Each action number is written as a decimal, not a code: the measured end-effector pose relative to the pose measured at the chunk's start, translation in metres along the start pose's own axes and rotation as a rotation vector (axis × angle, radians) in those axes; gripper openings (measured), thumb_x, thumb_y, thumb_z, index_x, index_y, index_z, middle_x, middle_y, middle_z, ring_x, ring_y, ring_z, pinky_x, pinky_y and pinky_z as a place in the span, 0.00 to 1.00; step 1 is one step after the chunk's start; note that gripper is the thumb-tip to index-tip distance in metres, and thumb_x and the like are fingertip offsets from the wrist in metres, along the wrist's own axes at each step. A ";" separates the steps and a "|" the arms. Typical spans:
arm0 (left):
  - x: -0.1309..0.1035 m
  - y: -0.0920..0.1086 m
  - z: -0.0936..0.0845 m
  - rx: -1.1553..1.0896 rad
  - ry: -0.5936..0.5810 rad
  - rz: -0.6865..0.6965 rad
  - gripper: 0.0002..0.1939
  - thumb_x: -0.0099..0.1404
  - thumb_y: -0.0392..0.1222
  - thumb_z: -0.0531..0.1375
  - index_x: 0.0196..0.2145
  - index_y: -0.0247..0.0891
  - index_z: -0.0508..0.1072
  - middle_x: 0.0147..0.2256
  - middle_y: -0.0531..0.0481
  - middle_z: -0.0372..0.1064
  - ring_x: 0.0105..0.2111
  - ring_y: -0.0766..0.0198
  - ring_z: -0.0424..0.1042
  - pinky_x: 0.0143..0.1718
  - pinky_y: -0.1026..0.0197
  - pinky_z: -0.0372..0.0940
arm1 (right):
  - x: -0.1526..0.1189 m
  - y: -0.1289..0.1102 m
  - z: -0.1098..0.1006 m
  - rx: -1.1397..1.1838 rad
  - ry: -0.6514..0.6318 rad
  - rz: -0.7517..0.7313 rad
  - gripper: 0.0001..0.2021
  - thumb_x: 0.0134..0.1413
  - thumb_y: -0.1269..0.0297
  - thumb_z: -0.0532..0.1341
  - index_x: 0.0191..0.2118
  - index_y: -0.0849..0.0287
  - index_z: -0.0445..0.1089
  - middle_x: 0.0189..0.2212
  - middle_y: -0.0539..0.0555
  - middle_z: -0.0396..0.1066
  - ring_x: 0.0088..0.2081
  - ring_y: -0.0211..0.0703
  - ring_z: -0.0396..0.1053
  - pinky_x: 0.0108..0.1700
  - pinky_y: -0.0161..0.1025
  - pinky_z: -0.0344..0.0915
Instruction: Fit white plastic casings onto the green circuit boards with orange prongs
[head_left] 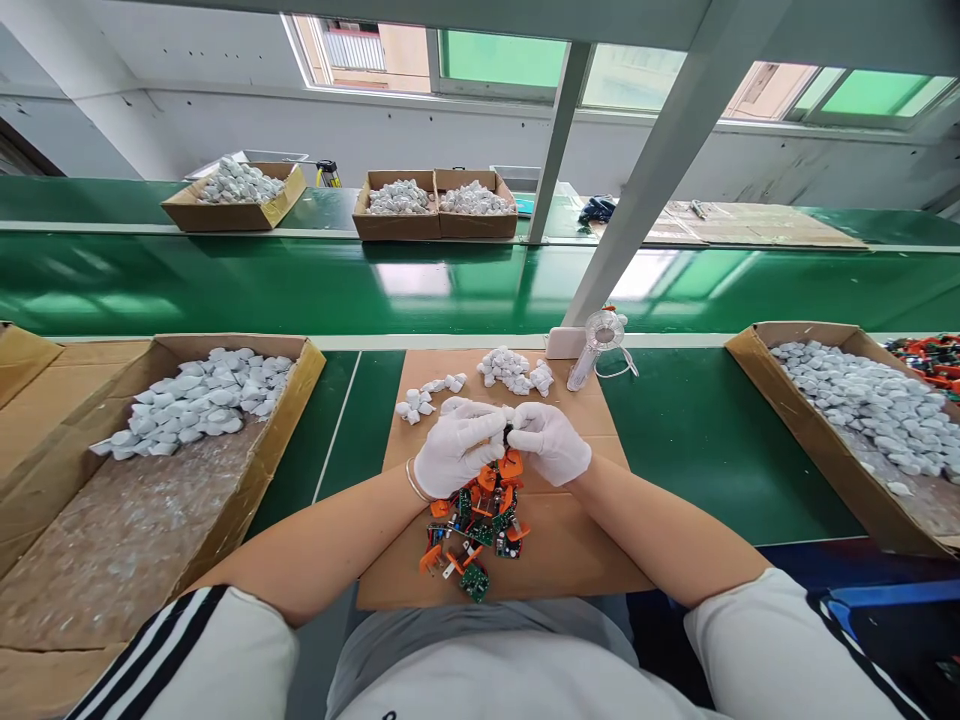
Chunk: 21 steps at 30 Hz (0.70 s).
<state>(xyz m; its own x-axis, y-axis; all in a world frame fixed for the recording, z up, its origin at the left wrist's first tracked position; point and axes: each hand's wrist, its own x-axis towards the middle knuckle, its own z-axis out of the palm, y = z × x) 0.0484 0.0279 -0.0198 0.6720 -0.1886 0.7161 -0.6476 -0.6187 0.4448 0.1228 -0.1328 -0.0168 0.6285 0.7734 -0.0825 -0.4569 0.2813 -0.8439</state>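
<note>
My left hand [459,447] and my right hand [550,443], both in white gloves, meet above a cardboard sheet [577,540]. Their fingers are pinched together around a small part, dark and white where it shows; most of it is hidden. Just below the hands lies a pile of green circuit boards [480,532] with orange plastic pieces [487,478]. Beyond the hands, small white pieces [506,368] sit in a cluster, with a few more white pieces [415,404] to the left.
A carton of white pieces [247,500] stands at left, another carton [832,455] at right. A small white fan [583,368] stands behind the sheet. Cartons [397,228] line the far shelf. A slanted metal post [652,170] rises beyond the fan.
</note>
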 end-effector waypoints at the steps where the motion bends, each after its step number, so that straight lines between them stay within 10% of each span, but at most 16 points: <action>1: 0.001 0.000 0.001 -0.024 -0.002 0.005 0.13 0.68 0.46 0.55 0.49 0.46 0.70 0.28 0.52 0.71 0.35 0.63 0.71 0.40 0.56 0.63 | 0.000 0.001 0.000 -0.008 0.006 -0.002 0.17 0.29 0.65 0.75 0.20 0.60 0.65 0.22 0.47 0.68 0.26 0.35 0.64 0.28 0.34 0.61; 9: 0.000 0.000 0.001 -0.108 0.004 -0.003 0.24 0.62 0.48 0.62 0.55 0.43 0.65 0.31 0.51 0.73 0.40 0.60 0.72 0.45 0.53 0.61 | -0.001 -0.003 -0.001 -0.030 -0.144 0.000 0.15 0.38 0.61 0.72 0.23 0.59 0.65 0.26 0.52 0.73 0.30 0.41 0.69 0.33 0.41 0.65; 21: -0.002 0.010 0.000 0.039 0.080 -0.194 0.14 0.58 0.49 0.66 0.38 0.40 0.72 0.29 0.53 0.74 0.33 0.63 0.71 0.44 0.53 0.61 | -0.002 -0.001 -0.002 -0.090 -0.141 0.042 0.14 0.41 0.59 0.71 0.29 0.60 0.69 0.28 0.51 0.70 0.31 0.39 0.67 0.36 0.39 0.65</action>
<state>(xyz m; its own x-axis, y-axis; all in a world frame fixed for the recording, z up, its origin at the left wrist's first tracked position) 0.0401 0.0223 -0.0169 0.7515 -0.0029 0.6597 -0.4932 -0.6666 0.5589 0.1231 -0.1358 -0.0173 0.5123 0.8574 -0.0486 -0.4187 0.2000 -0.8858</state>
